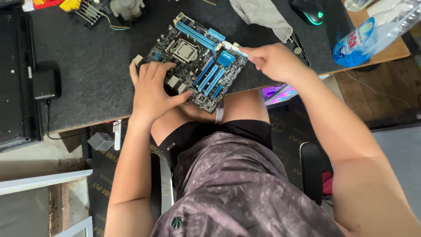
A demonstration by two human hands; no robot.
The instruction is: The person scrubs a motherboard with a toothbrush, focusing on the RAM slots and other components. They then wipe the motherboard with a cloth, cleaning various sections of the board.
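Lap: patterned grey shirt and black shorts lie closest to the lens, with both forearms reaching up to the desk.
Motherboard (197, 61): one, dark with blue slots and a bare silver socket, lying on the black desk mat (96, 70) at its near edge, one corner hanging over the knees.
Left hand (151, 90): spread flat over the board's near-left corner, fingers curled across the metal ports, thumb under the edge, gripping the board.
Right hand (272, 61): fingers pinched narrow at the end of the blue memory slots by a white latch; what sits between the fingertips, if anything, I cannot tell.
Risk: my guess is that the overhanging corner could tip off the mat if the left grip eases, and a hard pinch could snap the latch.
Water bottle (372, 37): one, lying at the desk's far right, well apart from the board; a leak would spread toward it.
Mouse (309, 11): one, lit green.
Grey cloth (263, 17): one.
Cooler fan (127, 8): one, top left.
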